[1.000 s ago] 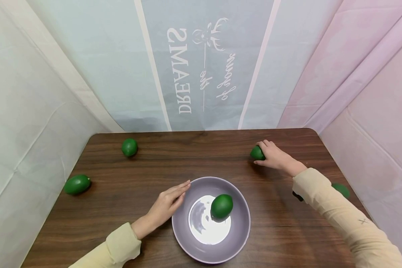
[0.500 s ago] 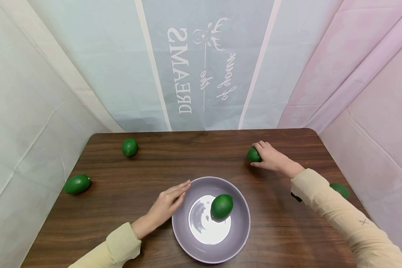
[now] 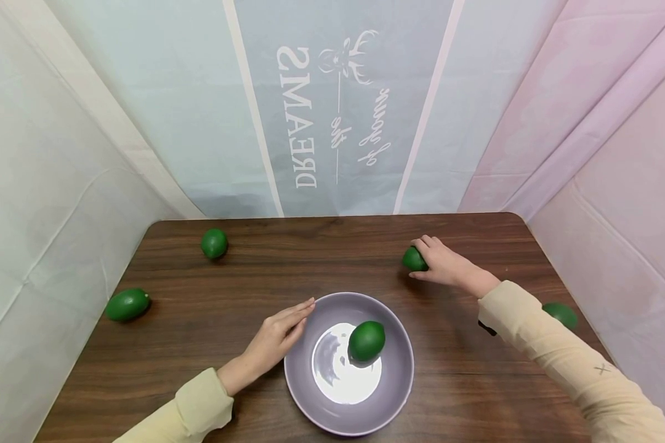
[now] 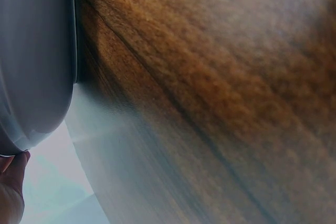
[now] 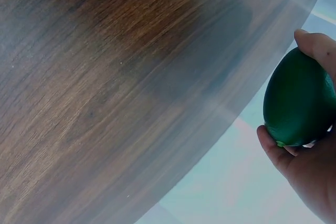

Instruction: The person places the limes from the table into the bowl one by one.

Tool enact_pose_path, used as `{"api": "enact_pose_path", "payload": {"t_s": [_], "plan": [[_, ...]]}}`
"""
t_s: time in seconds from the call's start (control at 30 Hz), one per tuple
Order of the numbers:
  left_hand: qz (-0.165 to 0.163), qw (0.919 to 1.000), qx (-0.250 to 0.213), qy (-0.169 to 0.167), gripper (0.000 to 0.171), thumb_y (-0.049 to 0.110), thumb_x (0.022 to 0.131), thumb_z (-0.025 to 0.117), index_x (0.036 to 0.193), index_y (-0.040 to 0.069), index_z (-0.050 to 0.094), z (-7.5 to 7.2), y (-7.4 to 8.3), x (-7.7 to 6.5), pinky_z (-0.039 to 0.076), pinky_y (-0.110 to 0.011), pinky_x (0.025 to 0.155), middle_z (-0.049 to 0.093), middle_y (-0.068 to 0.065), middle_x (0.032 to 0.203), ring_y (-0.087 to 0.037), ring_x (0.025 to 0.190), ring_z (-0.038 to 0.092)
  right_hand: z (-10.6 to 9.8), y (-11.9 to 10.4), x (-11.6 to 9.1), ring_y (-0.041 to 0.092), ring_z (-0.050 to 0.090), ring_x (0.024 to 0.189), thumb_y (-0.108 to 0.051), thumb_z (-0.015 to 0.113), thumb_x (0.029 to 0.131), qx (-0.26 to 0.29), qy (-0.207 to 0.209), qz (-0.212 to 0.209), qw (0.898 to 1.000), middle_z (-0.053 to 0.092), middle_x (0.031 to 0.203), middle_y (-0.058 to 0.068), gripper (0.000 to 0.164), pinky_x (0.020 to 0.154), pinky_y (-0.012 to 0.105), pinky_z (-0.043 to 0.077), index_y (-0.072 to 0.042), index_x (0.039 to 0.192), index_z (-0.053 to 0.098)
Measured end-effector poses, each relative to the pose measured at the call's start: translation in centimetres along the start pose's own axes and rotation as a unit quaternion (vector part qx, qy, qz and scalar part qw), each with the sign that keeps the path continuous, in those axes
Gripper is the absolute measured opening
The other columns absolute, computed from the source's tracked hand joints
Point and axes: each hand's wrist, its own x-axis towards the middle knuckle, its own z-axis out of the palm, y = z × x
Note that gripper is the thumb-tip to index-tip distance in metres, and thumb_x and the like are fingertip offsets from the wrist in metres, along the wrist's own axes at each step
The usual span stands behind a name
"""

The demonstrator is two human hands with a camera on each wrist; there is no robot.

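My right hand grips a green lime over the back right of the table. In the right wrist view the lime lies between thumb and fingers, its small stem end near one fingertip. My left hand rests its nearly straight fingers against the left rim of a purple-grey bowl. Inside that bowl sits another lime, right of its shiny centre. The left wrist view shows the bowl's outer wall with fingertips at its rim.
On the dark wooden table, one lime lies at the back left and another lime near the left edge. Partly behind the right sleeve is a further lime. Printed cloth hangs behind the table.
My right hand has moved left and slightly toward the bowl, carrying its lime along. The left hand, the bowl and the other limes stay where they were.
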Motion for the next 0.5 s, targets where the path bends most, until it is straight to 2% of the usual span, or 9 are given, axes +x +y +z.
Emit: {"api": "enact_pose_path", "payload": {"t_s": [0.5], "plan": [[-0.002, 1.0, 0.001, 0.0, 0.031, -0.006, 0.081, 0.059, 0.111, -0.006, 0.062, -0.01, 0.08, -0.01, 0.039, -0.014, 0.094, 0.06, -0.016, 0.118, -0.024, 0.108, 0.058, -0.05, -0.95, 0.05, 0.03, 0.047, 0.095, -0.03, 0.073, 0.076, 0.003, -0.007, -0.014, 1.0, 0.047, 0.108, 0.016, 0.063, 0.078, 0.043, 0.047, 0.003, 0.122, 0.045]]}}
